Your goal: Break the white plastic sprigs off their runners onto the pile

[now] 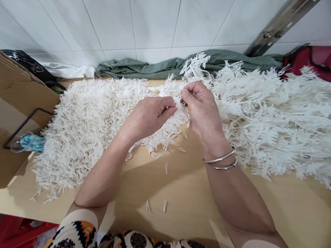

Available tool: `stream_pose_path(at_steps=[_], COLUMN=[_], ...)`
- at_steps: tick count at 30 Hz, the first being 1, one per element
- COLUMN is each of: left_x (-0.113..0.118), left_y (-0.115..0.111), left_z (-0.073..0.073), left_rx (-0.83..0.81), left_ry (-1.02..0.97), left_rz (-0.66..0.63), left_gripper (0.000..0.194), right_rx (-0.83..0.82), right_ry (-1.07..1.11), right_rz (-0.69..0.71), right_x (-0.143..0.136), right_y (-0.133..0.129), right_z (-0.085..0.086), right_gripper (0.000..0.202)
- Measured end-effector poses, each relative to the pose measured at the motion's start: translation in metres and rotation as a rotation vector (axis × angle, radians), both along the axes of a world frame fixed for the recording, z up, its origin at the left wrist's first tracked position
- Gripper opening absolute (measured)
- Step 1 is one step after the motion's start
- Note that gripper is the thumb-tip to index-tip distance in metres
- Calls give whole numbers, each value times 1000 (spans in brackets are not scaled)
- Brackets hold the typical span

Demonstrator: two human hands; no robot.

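By tiled wall, table bears white strands.

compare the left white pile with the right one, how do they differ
The left pile shows short, fine pieces; the right pile, longer, branching strands. The left pile lies by the cardboard box, the right pile near the red bag. The left pile ends within the picture, whereas the right pile runs off its right edge. Both are whitish and rest on a tan tabletop.
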State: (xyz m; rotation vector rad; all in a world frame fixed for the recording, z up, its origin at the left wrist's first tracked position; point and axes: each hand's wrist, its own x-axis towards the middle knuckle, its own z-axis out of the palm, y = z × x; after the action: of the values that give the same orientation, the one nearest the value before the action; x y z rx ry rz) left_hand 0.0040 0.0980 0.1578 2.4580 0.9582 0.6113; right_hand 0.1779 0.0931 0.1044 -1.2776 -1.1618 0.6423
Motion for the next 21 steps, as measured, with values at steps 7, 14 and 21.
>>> stream_pose_path(at_steps=[7,14,21], left_x=[-4,-21,-53], left_y=[-14,-31,-55], left_z=[18,42,9], left_rx=[6,-131,-449], left_ry=[-23,-27,-28], left_rz=[1,-15,12], left_gripper=[24,24,34], right_rx=[-136,-196,-76], right_ry=[288,259,48], right_rz=[67,407,522], right_x=[-12,0,14], right_y=[-8,-24,-26], right_z=[24,38,35], right_gripper=[19,18,10])
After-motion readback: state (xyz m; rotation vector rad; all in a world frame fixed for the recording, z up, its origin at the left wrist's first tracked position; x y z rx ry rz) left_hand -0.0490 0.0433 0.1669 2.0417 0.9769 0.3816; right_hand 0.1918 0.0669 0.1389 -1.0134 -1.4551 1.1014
